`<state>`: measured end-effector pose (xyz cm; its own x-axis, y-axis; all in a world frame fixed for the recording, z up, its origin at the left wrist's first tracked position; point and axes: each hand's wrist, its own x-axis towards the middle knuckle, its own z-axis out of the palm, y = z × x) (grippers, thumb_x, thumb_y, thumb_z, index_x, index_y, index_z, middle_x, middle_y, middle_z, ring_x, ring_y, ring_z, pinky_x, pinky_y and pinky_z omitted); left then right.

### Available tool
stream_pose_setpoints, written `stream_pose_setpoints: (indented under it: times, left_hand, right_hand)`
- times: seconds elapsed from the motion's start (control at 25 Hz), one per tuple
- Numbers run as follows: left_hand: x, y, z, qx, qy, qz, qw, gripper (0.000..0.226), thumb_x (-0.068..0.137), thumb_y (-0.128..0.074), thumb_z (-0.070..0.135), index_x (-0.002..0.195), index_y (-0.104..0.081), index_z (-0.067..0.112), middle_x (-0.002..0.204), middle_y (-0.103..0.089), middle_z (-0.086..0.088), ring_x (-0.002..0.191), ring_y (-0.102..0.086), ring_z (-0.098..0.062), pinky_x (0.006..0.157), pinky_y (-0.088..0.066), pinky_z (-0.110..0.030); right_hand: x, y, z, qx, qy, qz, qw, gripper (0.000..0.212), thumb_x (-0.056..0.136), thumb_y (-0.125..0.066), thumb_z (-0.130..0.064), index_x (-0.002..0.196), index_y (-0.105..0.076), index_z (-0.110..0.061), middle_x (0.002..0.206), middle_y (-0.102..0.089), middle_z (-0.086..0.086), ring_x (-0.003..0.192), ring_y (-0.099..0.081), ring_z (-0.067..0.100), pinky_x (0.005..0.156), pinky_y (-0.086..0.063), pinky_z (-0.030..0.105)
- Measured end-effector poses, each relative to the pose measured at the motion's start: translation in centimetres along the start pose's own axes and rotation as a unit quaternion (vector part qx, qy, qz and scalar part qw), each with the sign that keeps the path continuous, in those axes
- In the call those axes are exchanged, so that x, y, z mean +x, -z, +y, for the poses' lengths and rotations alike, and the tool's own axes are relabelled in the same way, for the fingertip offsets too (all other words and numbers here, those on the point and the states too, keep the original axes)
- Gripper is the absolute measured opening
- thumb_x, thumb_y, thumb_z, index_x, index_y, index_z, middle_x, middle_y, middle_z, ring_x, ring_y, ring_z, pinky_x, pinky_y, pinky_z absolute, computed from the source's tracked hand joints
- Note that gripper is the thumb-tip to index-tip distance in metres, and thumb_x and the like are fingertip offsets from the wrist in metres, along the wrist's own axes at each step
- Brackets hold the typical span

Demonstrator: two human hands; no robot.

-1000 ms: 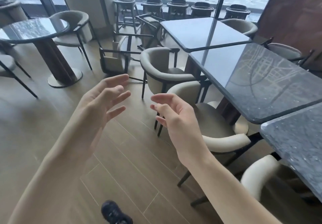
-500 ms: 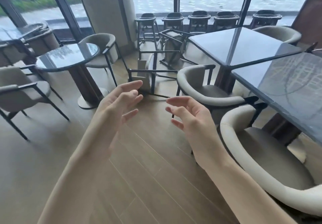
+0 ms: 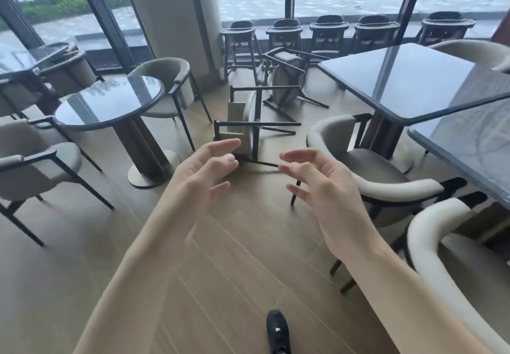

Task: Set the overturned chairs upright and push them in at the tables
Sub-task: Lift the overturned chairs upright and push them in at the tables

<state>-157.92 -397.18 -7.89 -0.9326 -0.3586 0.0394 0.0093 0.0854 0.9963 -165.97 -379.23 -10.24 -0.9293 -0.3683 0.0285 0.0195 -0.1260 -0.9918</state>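
Observation:
Two beige chairs with black metal legs lie overturned on the wooden floor. The nearer overturned chair (image 3: 248, 122) lies on its side with its legs pointing right. The farther overturned chair (image 3: 287, 80) lies tipped behind it, near the square table (image 3: 408, 83). My left hand (image 3: 204, 171) and my right hand (image 3: 323, 182) are held out in front of me, palms facing each other, fingers loosely spread. Both hold nothing and stay short of the nearer chair.
A round table (image 3: 110, 102) with upright chairs stands at the left. Upright chairs (image 3: 367, 160) are tucked along the square tables at the right. A row of dark high chairs (image 3: 328, 33) lines the window. My black shoe (image 3: 277, 329) shows at the bottom.
I have walked forward, so the overturned chairs are closer and more central. My hands keep the same empty, spread pose.

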Motion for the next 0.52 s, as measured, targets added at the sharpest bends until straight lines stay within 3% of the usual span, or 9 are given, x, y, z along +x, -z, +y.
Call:
stream_pose_setpoints:
  times: [0.24,0.52]
  left_hand:
    - [15.8,4.9,2.0,0.009,-0.013,0.019,1.0,0.034,0.073,-0.063,0.043,0.105,-0.075,0.045,0.114,-0.072,0.023,0.115,-0.066,-0.004,0.099,-0.047,-0.037]
    - [26.6,11.4,0.3,-0.002,-0.009,0.053,0.999,0.029,0.081,-0.058,0.038,0.105,-0.074,0.046,0.117,-0.071,0.023,0.116,-0.064,-0.002,0.102,-0.045,-0.034]
  right_hand:
    - [15.6,-3.8,-0.6,0.016,0.027,0.005,0.999,0.02,0.092,-0.059,-0.016,0.089,-0.075,-0.028,0.105,-0.074,-0.007,0.11,-0.066,0.016,0.101,-0.05,0.046]
    - [27.7,-9.7,0.9,0.003,0.005,-0.026,1.0,0.021,0.093,-0.059,-0.015,0.089,-0.074,-0.029,0.105,-0.074,-0.008,0.112,-0.066,0.013,0.1,-0.05,0.044]
